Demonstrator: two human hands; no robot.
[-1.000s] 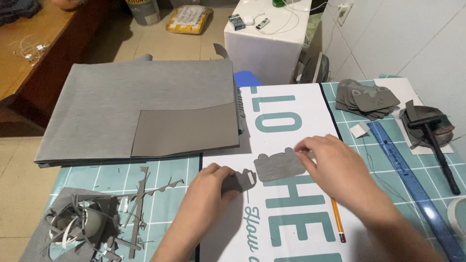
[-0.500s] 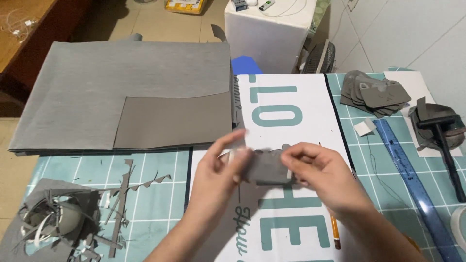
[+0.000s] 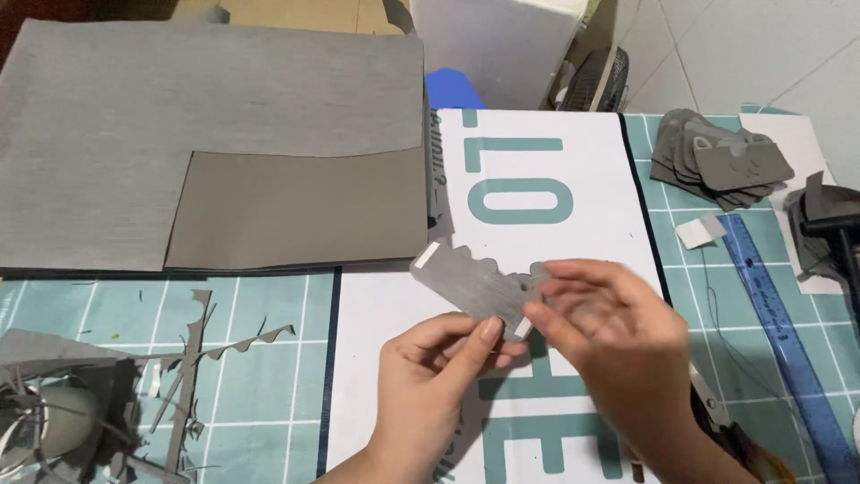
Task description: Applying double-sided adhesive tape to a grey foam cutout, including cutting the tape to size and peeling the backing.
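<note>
— While both hands are hovering over the white printed sheet (image 3: 573, 179), which one is actually carrying the grey cut piece (image 3: 475, 285)?

— Both are sharing it. The left hand (image 3: 430, 376) is pinching its near right corner between thumb and forefinger, and the right hand (image 3: 609, 332) is closing its fingertips on the same end from the right. So both grips are grasping the piece; neither is lying loose.

— Which way is it running from those grips?

— Its long axis is slanting from the near right, where the fingers are meeting, up toward the far left. The free end, with a small pale tab, is sticking out to the far left, clear of the sheet below. The scalloped edge is facing the far side.

— Which hand is nearer the free end?

— The left one; the right is sitting wholly beyond the gripped end.

— How many of each thing is lying around?

— One piece is being held. One stack of similar grey cut shapes (image 3: 717, 161) is resting far right; I cannot count its layers. Two large grey sheets (image 3: 215, 99) are lying far left, the darker over the lighter. One blue ruler (image 3: 779, 332) is lying along the right side, and one heap of grey offcuts (image 3: 107, 394) is sitting near left on the green cutting mat (image 3: 260, 358) covering the worktop. One small white scrap (image 3: 699, 231) is sitting by the ruler's far end.
</note>
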